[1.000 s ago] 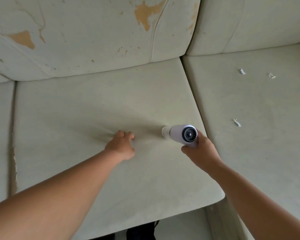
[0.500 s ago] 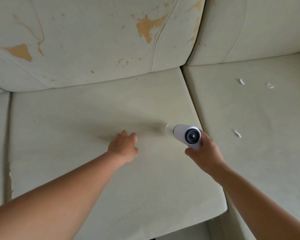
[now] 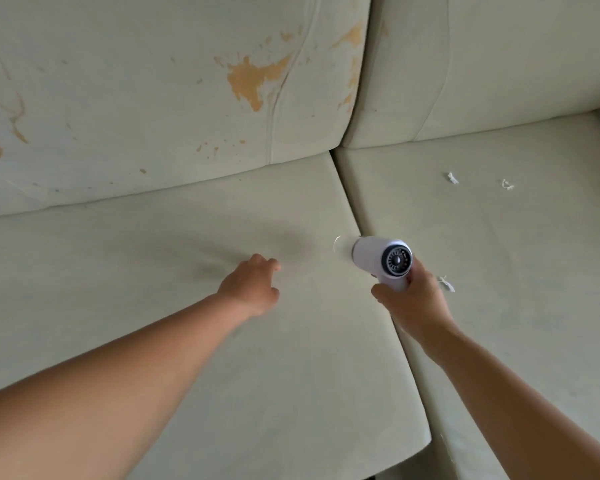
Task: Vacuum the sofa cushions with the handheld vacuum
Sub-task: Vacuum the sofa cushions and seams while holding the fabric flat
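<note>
Handheld vacuum (image 3: 383,259) held over seam between seat cushions; left hand (image 3: 252,289) pressed on left cushion (image 3: 187,341); scraps (image 3: 452,178) scattered on right cushion (image 3: 516,254).

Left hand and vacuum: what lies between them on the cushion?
In the head view only bare cushion fabric, with a dark shadow patch, lies between the left hand and the vacuum. No scraps there.

Handheld vacuum (image 3: 378,256): smooth glossy white plastic (dark ribbed end cap). Seat cushion (image 3: 222,358): matt woven cloth. Back cushion (image 3: 136,98): peeling coating.
</note>
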